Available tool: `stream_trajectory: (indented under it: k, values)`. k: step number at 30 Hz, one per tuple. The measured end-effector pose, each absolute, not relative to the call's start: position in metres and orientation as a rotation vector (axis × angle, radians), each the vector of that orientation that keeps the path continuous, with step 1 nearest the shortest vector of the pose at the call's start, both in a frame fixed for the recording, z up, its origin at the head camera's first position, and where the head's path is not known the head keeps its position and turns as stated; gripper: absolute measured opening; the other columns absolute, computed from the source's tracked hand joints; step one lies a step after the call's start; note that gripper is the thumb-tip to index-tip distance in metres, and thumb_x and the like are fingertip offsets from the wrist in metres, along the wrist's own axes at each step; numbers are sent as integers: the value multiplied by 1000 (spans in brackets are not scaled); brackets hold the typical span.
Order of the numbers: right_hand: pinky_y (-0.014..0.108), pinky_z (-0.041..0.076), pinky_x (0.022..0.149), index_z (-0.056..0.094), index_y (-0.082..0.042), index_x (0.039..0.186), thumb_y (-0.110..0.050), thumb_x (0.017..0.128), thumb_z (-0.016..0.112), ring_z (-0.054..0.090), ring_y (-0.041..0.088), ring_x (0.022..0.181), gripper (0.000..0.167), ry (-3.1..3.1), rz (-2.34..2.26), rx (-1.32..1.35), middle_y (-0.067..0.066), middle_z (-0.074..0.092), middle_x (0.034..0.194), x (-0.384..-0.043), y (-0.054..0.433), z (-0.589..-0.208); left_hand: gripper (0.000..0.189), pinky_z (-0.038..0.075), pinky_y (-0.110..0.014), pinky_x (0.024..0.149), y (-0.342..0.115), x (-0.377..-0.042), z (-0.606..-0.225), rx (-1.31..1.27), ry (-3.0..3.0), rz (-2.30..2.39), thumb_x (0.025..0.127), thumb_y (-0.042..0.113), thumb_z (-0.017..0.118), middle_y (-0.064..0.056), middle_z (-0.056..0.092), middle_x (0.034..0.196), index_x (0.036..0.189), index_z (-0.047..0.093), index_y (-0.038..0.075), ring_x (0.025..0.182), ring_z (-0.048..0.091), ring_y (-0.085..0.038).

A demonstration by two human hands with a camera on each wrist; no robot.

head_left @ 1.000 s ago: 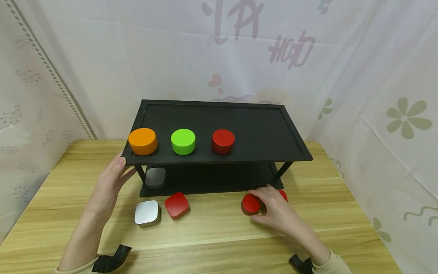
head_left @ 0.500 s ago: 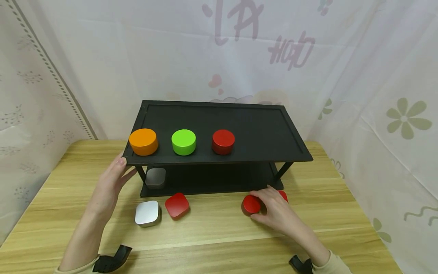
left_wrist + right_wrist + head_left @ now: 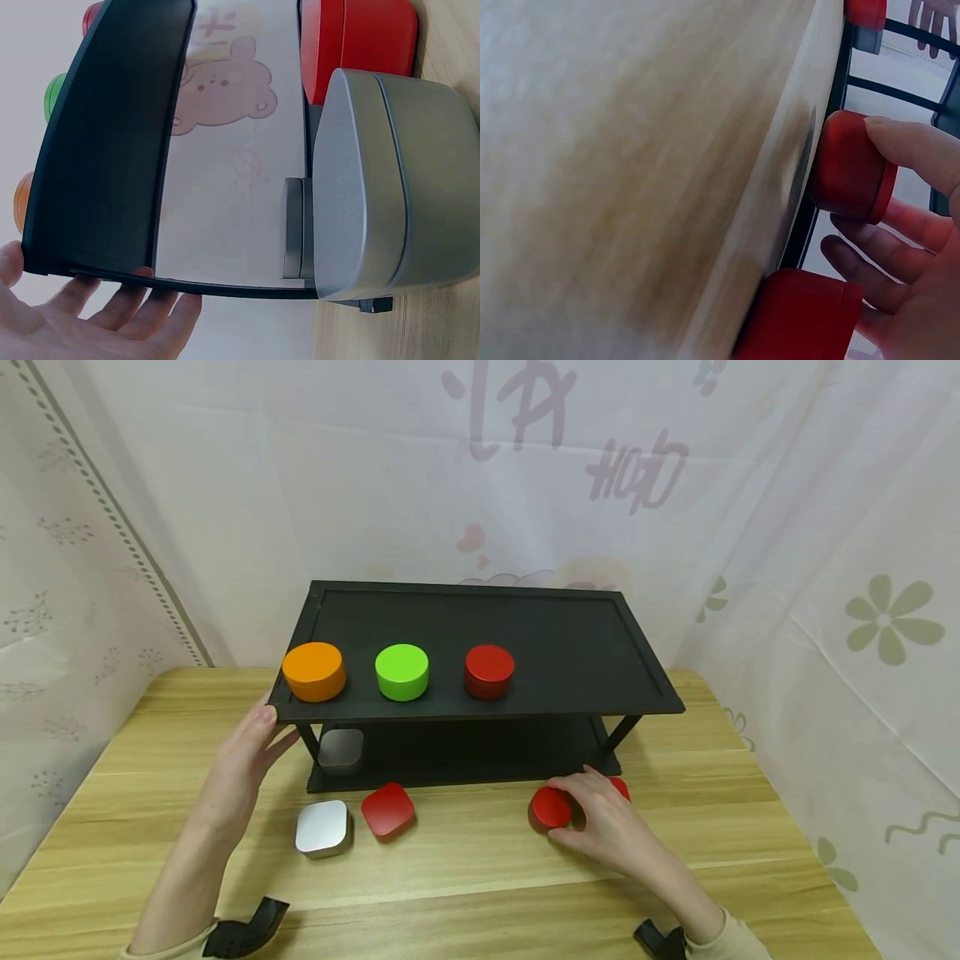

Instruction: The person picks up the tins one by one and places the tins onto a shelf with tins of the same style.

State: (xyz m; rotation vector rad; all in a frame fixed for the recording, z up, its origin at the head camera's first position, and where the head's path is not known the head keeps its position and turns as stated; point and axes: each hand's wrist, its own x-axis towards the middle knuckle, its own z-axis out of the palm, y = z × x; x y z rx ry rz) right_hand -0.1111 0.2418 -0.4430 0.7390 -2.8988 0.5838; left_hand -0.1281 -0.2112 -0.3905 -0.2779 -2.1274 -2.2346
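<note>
A black two-tier shelf (image 3: 570,643) stands on the table. My left hand (image 3: 236,768) grips its left front corner, thumb at the top tier's edge and fingers along the side. My right hand (image 3: 607,822) pinches a round red tin (image 3: 550,808) between thumb and fingers, in front of the shelf's right part. In the right wrist view the thumb lies over that tin (image 3: 851,169), which sits at the tabletop. Another red tin (image 3: 620,787) is partly hidden behind the right hand. A square silver tin (image 3: 322,827) and a square red tin (image 3: 387,811) lie before the shelf's left part.
Along the top tier's front stand a round orange tin (image 3: 314,671), a green one (image 3: 402,672) and a dark red one (image 3: 489,671). A silver tin (image 3: 341,750) sits at the lower tier's left end. White printed cloth (image 3: 375,485) hangs behind the wooden table (image 3: 465,893).
</note>
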Motion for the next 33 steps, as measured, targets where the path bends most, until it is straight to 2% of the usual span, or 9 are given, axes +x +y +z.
stream_trajectory:
  k: [12, 16, 19, 24, 33]
  values:
    - [51, 48, 117, 68, -16, 126, -24, 72, 94, 68, 17, 111, 60, -2898, 636, 688, -5, 72, 117, -109, 240, -437, 49, 45, -11, 103, -211, -127, -390, -277, -2125, -2231, 113, 29, 33, 5, 36, 163, 160, 38, 18, 142, 40, -2]
    - [39, 59, 101, 67, -19, 127, -25, 73, 94, 66, 13, 109, 61, -2891, 642, 670, -8, 71, 119, -108, 240, -435, 49, 45, -11, 103, -211, -127, -390, -282, -2130, -2227, 113, 29, 33, 5, 36, 163, 160, 38, 17, 142, 39, -1]
    - [32, 61, 90, 67, -20, 128, -25, 73, 94, 65, 10, 108, 61, -2890, 655, 661, -9, 70, 121, -107, 239, -434, 49, 45, -11, 103, -211, -127, -390, -283, -2135, -2225, 113, 29, 33, 5, 36, 163, 160, 37, 17, 142, 40, -1]
    - [31, 61, 90, 66, -21, 130, -24, 75, 93, 66, 11, 110, 61, -2910, 715, 638, -9, 70, 125, -105, 239, -431, 48, 45, -10, 102, -211, -127, -391, -276, -2130, -2228, 113, 29, 33, 6, 38, 162, 159, 39, 17, 141, 40, -1]
    - [25, 60, 85, 65, -21, 132, -21, 76, 92, 67, 8, 102, 62, -2912, 816, 613, -10, 70, 125, -103, 239, -426, 48, 46, -10, 102, -211, -127, -390, -275, -2127, -2227, 113, 29, 33, 6, 38, 162, 160, 39, 17, 141, 41, -2]
